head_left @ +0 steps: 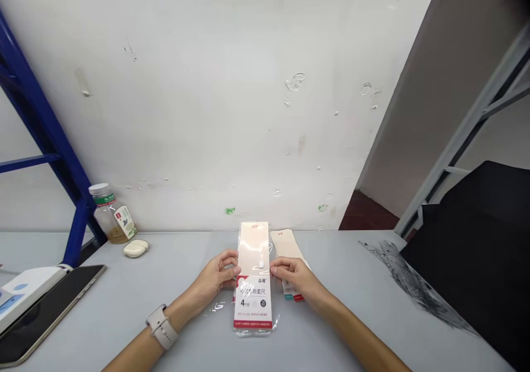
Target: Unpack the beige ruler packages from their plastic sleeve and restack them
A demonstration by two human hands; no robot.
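A clear-wrapped ruler set packet (253, 250), with a cream upper part and a white, red-edged label, stands out in the middle, its long side pointing away from me. My left hand (215, 278) is closed on its left edge, fingers curled and thumb on the side. Opposite, my right hand (298, 277) pinches the right edge. Behind my right hand lies a cream packet (287, 245), partly covered by the hand, with teal and red at its near end. Loose clear film shows beside the label.
On the left are a lidded jar (112, 214), a cream oval case (136, 248), a dark phone (53, 311) and a white device (25, 292). A blue metal frame (49, 118) rises there. A black object (476, 256) and a grey-black patterned plastic piece (408, 275) are at the right.
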